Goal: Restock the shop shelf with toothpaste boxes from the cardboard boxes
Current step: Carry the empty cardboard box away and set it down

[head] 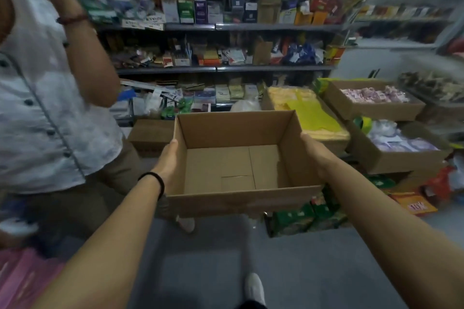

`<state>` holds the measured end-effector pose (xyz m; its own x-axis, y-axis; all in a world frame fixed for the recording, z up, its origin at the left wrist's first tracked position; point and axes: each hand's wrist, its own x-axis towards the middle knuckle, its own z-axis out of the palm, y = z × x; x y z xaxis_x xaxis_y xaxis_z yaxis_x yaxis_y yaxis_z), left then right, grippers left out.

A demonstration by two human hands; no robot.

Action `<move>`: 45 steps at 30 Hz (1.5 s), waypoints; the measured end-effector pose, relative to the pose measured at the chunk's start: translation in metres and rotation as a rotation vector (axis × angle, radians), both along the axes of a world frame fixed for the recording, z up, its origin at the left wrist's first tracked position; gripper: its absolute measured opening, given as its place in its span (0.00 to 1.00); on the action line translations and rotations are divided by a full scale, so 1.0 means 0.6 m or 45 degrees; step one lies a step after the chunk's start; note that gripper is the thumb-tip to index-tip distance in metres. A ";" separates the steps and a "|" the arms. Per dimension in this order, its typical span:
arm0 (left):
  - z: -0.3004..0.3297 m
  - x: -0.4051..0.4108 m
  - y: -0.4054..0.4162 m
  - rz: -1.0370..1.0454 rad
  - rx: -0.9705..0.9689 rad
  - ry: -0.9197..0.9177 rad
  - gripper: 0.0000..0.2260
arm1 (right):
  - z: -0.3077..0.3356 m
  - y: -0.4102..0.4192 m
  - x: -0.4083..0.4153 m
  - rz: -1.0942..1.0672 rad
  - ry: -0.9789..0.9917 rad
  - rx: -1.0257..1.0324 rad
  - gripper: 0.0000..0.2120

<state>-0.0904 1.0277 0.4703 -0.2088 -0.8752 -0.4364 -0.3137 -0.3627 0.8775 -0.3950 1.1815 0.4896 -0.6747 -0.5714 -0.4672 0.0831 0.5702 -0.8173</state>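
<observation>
I hold an open, empty cardboard box (pixel 236 130) in front of me at waist height, above the floor. My left hand (pixel 168 160) grips its left wall from outside, a black band on the wrist. My right hand (pixel 313 155) grips the right wall, fingers hidden under the box. The shop shelf (pixel 251 26) stands straight ahead, its boards crowded with small product boxes and packets. No toothpaste box can be made out in the blurred shelves.
A person in a white shirt (pixel 50 108) stands close on my left, one arm raised. Open cartons of goods (pixel 376 108) are stacked on the right, with green packets (pixel 301 218) on the floor below. Another carton (pixel 150 133) sits under the shelf.
</observation>
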 end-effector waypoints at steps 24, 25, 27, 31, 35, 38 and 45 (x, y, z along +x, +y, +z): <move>-0.035 -0.162 -0.809 0.319 0.106 0.003 0.36 | -0.019 -0.932 -0.199 0.257 -0.075 0.024 0.32; -0.031 -0.159 -0.844 0.328 0.118 0.004 0.34 | -0.020 -0.968 -0.193 0.251 -0.092 0.023 0.31; -0.023 -0.152 -0.911 0.310 0.127 0.022 0.29 | -0.025 -1.038 -0.184 0.251 -0.130 0.027 0.31; -0.032 -0.137 -1.053 0.323 0.104 -0.001 0.29 | -0.043 -1.184 -0.170 0.242 -0.198 0.026 0.30; -0.069 -0.131 -1.222 0.337 0.186 0.015 0.45 | -0.072 -1.342 -0.166 0.239 -0.260 0.012 0.31; -0.092 -0.134 -1.334 0.347 0.193 0.041 0.30 | -0.111 -1.454 -0.169 0.214 -0.252 0.016 0.31; -0.187 -0.112 -1.518 0.339 0.236 0.009 0.27 | -0.192 -1.616 -0.146 0.171 -0.191 0.150 0.29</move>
